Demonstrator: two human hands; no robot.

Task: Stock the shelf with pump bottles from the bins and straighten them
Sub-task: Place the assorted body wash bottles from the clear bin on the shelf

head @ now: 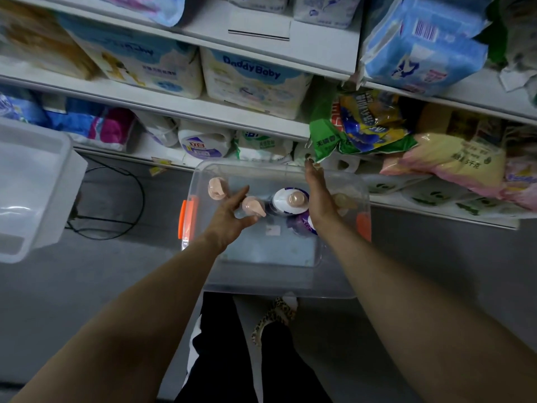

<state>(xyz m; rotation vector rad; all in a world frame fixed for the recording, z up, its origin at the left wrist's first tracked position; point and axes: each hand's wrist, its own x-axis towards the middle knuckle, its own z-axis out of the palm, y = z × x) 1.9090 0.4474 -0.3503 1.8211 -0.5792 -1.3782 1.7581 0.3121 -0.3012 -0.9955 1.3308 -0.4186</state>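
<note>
Clear bin [203,274] on the floor, in front of the shelf [186,103]. Pump bottles [290,199] stand upright in its far half, pink pump heads up. Left hand [229,216] reaches into the bin, fingers curled round one pump [253,205]; firm grasp or mere contact, cannot tell. Right hand [318,196] is released, fingers straight, edge-on just right of the bottles. A second bin [35,184] sits to the left.
</note>
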